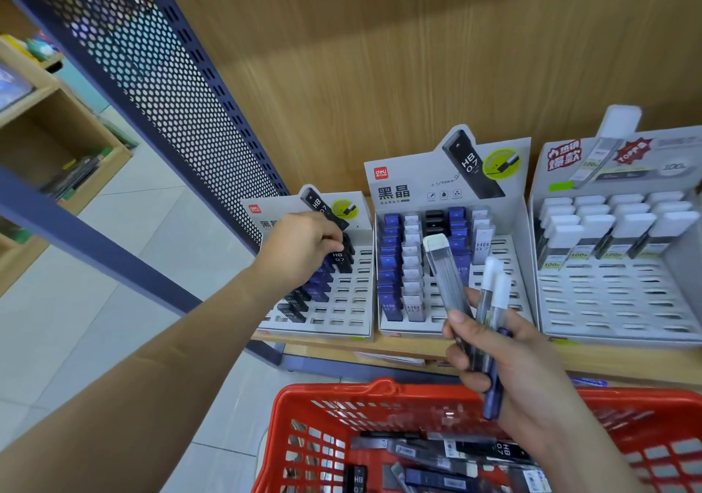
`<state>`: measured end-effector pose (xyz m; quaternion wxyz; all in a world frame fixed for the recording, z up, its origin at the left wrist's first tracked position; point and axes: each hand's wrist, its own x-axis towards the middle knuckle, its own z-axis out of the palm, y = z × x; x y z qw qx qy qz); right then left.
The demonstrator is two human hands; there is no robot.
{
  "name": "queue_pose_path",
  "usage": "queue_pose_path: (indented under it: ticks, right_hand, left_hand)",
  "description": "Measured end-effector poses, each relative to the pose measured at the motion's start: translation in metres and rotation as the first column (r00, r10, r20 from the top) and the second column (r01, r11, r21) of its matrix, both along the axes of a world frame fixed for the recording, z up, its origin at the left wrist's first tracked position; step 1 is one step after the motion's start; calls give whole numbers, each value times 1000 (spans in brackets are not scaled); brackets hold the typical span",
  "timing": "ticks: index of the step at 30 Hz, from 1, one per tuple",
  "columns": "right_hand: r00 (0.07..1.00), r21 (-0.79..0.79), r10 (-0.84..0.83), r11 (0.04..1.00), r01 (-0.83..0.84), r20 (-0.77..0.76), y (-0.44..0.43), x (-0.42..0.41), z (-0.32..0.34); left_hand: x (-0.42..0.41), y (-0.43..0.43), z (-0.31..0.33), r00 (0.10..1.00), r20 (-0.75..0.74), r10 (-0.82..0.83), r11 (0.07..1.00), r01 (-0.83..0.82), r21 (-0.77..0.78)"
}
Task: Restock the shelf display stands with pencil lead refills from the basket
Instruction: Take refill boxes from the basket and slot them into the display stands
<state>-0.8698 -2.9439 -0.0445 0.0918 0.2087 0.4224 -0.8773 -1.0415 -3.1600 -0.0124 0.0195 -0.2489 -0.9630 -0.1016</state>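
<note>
Your left hand (304,245) pinches a black refill (340,259) in the left stand (349,295), half filled with black and blue ones. Your right hand (505,352) grips a refill bunch (448,280) above the red basket (334,388), which holds loose refills (437,451).

Display stands (353,291): three in a row, mid-right of frame. Basket (380,388): one, red, bottom centre. Right hand (524,359) holds four refill cases (446,280): one grey, two clear, one blue. Left hand (304,245) pinches one black case (340,261).
</note>
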Motion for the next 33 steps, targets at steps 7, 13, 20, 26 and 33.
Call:
queue_pose_path:
  ticks: [7,13,20,26,33]
  right_hand:
    - [999,-8,38,999,-38,-2,-5,4,1]
    - [984,-69,177,982,-177,-6,-3,7,8]
    - [937,-290,343,891,-348,-71,3,15,14]
    - [991,-13,134,991,-134,-5,21,22,22]
    - [997,221,69,973,-62,-24,57,34,20]
  left_hand:
    - [8,4,-6,998,-64,2,997,-7,-79]
    - [54,35,44,803,588,-92,692,-373,618]
    - [81,61,71,728,652,-211,761,-296,577]
    - [81,77,77,844,536,-20,773,-327,544]
    - [84,113,81,684,718,-125,827,-329,457]
